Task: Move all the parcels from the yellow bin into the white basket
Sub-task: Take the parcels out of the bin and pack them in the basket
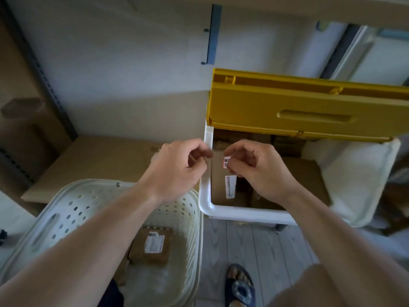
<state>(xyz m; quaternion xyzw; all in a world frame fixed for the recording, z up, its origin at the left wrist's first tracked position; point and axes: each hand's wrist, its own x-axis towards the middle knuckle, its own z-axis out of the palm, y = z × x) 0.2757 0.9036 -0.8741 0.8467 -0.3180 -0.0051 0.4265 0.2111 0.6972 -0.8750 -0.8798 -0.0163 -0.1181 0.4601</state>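
Several parcels (230,187) lie in bin (305,103) under your hands. Left hand (177,171) and right hand (261,171) hover, fingers curled, holding nothing. Cardboard likely stiff, light; grip opposite edges. One parcel (152,244) in basket (66,209) below left hand.

At lower left of my frame sits the basket (66,209), one parcel (152,245) lying in it. Just right, at centre, stands the bin (243,212) with parcels (223,185) inside; its lid (309,107) rises behind, upper right.
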